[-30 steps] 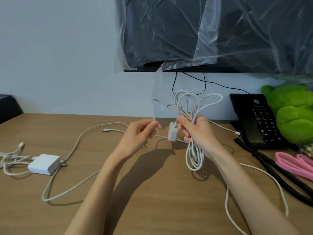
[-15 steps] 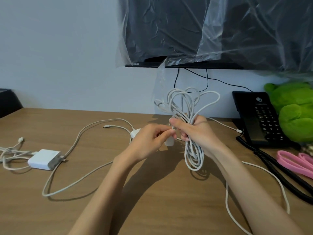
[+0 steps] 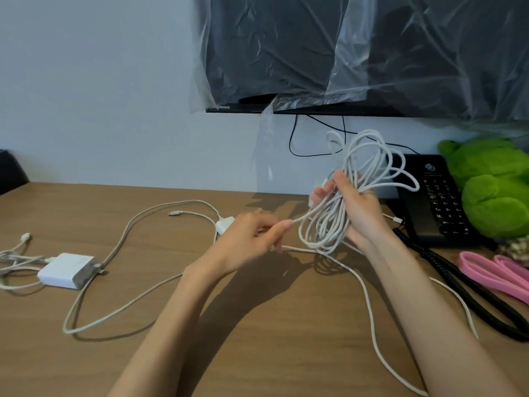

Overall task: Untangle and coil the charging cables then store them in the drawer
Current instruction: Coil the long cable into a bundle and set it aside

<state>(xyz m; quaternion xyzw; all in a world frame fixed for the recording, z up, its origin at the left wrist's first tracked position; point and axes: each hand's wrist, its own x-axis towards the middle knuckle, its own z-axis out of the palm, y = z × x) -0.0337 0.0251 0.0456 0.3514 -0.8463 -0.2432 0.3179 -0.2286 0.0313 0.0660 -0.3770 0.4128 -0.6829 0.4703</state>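
Gripping the white cable bundle (image 3: 326, 222) above the surface (image 3: 286, 353), the right hand (image 3: 355, 213) has tilted it rightward. The left hand (image 3: 252, 242), pinching one strand (image 3: 300, 217), has drawn apart, likely to wrap the loose tail.

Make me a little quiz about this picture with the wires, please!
1. True or false: the right hand grips the white cable bundle.
2. What does the left hand pinch? A a white cable strand, B a pencil, C a spoon.
3. Fill in: the plush toy beside the black telephone is ___.
Key: 1 true; 2 A; 3 green.
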